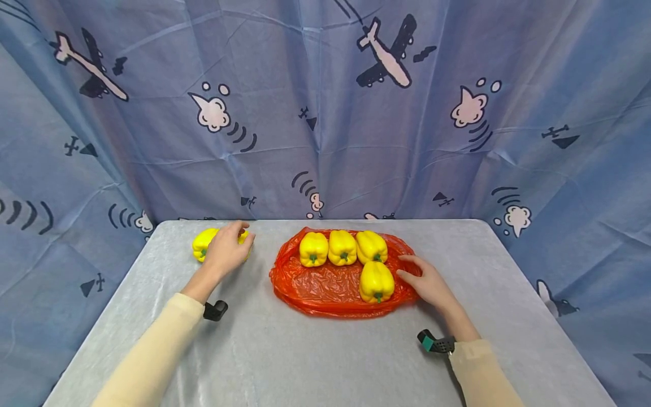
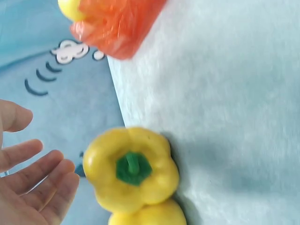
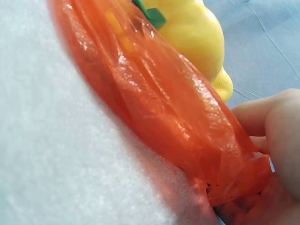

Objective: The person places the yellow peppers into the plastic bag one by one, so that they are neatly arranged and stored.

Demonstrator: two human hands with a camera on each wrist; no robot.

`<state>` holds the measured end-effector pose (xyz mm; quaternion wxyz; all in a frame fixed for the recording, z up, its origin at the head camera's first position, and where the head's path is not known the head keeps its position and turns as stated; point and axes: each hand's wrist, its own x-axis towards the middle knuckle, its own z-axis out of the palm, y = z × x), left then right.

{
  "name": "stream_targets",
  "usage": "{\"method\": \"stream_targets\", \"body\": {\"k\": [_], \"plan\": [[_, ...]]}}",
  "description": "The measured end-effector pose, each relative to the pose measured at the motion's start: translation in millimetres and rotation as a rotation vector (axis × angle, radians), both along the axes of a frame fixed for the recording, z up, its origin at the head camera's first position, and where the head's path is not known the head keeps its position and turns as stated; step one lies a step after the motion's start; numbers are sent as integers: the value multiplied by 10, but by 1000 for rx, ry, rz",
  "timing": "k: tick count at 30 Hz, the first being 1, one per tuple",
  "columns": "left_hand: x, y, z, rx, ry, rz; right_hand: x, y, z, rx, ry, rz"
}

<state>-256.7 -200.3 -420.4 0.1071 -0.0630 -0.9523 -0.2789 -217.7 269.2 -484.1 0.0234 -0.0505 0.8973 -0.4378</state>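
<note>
Yellow bell peppers [image 1: 342, 247] sit in two places on the grey-covered table [image 1: 305, 367]: four within the raised rim of a spread red plastic bag [image 1: 325, 285] at the centre, three in a back row and one at the front right, and two more at the far left, near your left hand [image 1: 227, 250]. That hand's fingers are spread and relaxed, holding nothing, just beside the pepper nearest the bag [image 2: 131, 197]. Your right hand [image 1: 427, 282] is at the bag's right end, fingers curved around its edge. The step appears to be picking up that nearer pepper; spread your fingers around its broad sides, clear of the green stem [image 2: 133, 167], and lift without knocking its neighbour, while your right hand steadies the thin plastic. In the head view your left hand covers most of the nearer pepper; in the left wrist view the other is cut off by the bottom edge, and whether the two touch is unclear. Plastic partly hides your right fingertips, so you cannot tell how firm the hold is.
</note>
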Motion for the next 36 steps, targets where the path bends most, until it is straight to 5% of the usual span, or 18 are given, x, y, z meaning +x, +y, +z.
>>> {"method": "stream_targets", "body": {"k": [9, 19, 36], "plan": [[-21, -242, 7, 46, -24, 80, -5, -12, 0, 3, -10, -4], [-92, -302, -84, 50, -54, 108, -19, -5, 0, 16, -13, -7], [-81, -222, -160, 23, -82, 41, -1, 2, 4, 13, -15, -9]]}}
